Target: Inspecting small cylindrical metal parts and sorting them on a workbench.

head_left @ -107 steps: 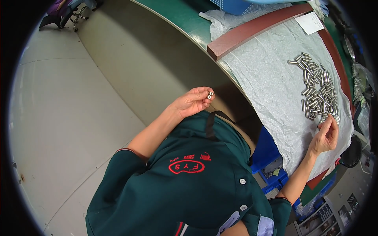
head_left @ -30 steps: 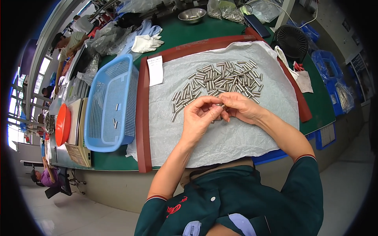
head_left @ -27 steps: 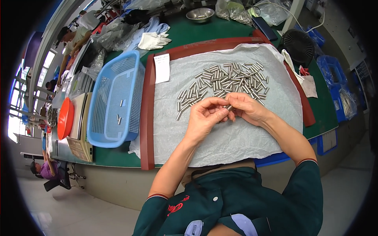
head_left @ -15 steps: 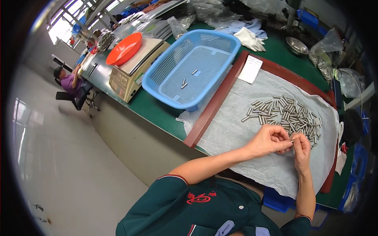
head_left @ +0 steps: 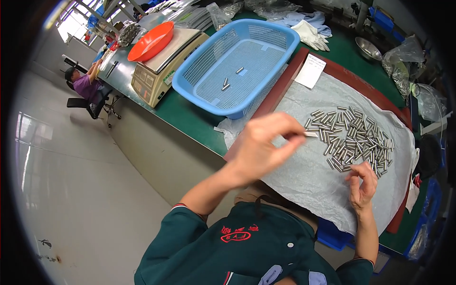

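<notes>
My left hand (head_left: pixel 268 149), blurred by motion, is over the near left part of the white sheet (head_left: pixel 289 185). Its thumb and forefinger pinch a short metal pin (head_left: pixel 311 134). Loosely curled, my right hand (head_left: pixel 363 185) rests at the near edge of a heap of shiny metal pins (head_left: pixel 358 140), its thumb apart from the fingers and nothing visible between them. To the far left is a blue plastic basket (head_left: pixel 190 97) with a few such pins (head_left: pixel 225 87) on its mesh floor.
A red-brown wooden frame (head_left: pixel 285 78) borders the sheet, with a paper slip (head_left: pixel 310 71) on its far corner. An orange tray (head_left: pixel 152 42) sits on a weighing scale (head_left: pixel 149 80). White gloves (head_left: pixel 311 35), a metal bowl (head_left: pixel 368 48) and a seated person (head_left: pixel 85 85) are farther off.
My hands have come apart. The left has swung left with a pin, away from the right, which stays by the heap. The view has shifted slightly.
</notes>
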Action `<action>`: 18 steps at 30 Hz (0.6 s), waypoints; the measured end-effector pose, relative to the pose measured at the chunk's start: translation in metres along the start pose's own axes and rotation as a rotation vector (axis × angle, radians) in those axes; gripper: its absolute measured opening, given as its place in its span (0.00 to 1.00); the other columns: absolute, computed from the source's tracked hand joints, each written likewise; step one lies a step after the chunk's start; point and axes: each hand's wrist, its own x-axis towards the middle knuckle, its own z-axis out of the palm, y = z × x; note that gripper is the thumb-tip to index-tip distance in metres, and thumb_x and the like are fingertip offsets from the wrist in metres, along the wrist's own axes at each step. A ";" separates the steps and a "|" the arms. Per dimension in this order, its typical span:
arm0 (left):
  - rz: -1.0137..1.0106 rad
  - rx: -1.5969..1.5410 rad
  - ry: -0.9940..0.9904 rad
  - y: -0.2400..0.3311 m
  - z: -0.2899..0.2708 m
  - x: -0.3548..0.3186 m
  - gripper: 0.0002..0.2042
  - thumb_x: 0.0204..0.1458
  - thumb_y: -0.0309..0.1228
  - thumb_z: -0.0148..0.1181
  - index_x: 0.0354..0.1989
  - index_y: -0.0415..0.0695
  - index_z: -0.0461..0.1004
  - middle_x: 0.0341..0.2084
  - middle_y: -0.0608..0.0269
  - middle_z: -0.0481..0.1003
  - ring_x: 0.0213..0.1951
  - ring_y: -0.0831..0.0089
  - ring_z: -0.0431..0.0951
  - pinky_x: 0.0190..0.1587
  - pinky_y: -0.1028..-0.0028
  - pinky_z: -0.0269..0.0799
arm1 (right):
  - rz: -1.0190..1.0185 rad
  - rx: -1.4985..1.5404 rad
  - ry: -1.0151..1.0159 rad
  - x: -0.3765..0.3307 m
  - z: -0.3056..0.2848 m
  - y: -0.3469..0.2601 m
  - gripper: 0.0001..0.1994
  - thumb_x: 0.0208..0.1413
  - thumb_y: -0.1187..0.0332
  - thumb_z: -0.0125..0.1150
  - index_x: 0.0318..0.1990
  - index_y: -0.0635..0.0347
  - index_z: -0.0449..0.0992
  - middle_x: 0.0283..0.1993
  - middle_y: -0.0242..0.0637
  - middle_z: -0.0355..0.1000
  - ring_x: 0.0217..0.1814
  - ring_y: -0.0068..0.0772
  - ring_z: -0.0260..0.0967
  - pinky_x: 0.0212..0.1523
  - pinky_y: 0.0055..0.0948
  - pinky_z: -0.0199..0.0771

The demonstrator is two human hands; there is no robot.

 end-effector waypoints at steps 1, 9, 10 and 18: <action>0.033 0.178 0.047 -0.006 -0.022 0.010 0.06 0.41 0.17 0.63 0.29 0.36 0.76 0.26 0.62 0.77 0.27 0.76 0.77 0.32 0.79 0.72 | 0.037 -0.045 0.068 -0.002 -0.005 0.001 0.06 0.54 0.74 0.54 0.37 0.67 0.72 0.18 0.34 0.66 0.19 0.27 0.62 0.22 0.24 0.59; -0.379 0.880 -0.485 -0.090 -0.129 0.052 0.07 0.37 0.21 0.64 0.25 0.35 0.73 0.21 0.53 0.75 0.26 0.63 0.77 0.31 0.68 0.70 | 0.376 0.190 0.450 0.010 -0.006 0.018 0.05 0.57 0.79 0.50 0.38 0.65 0.74 0.26 0.31 0.70 0.21 0.16 0.66 0.22 0.16 0.62; -0.382 0.826 -0.585 -0.101 -0.140 0.051 0.06 0.37 0.21 0.64 0.25 0.36 0.74 0.22 0.52 0.75 0.27 0.62 0.77 0.32 0.68 0.70 | 0.370 0.215 0.468 0.013 -0.005 0.020 0.05 0.57 0.78 0.51 0.38 0.65 0.74 0.25 0.30 0.70 0.20 0.15 0.66 0.22 0.16 0.62; -0.014 0.836 -0.170 -0.016 -0.052 0.032 0.03 0.46 0.20 0.59 0.30 0.36 0.74 0.23 0.57 0.72 0.22 0.65 0.73 0.26 0.72 0.68 | 0.301 -0.053 0.347 0.004 -0.013 0.024 0.03 0.52 0.77 0.57 0.32 0.65 0.77 0.26 0.33 0.73 0.20 0.18 0.66 0.21 0.18 0.65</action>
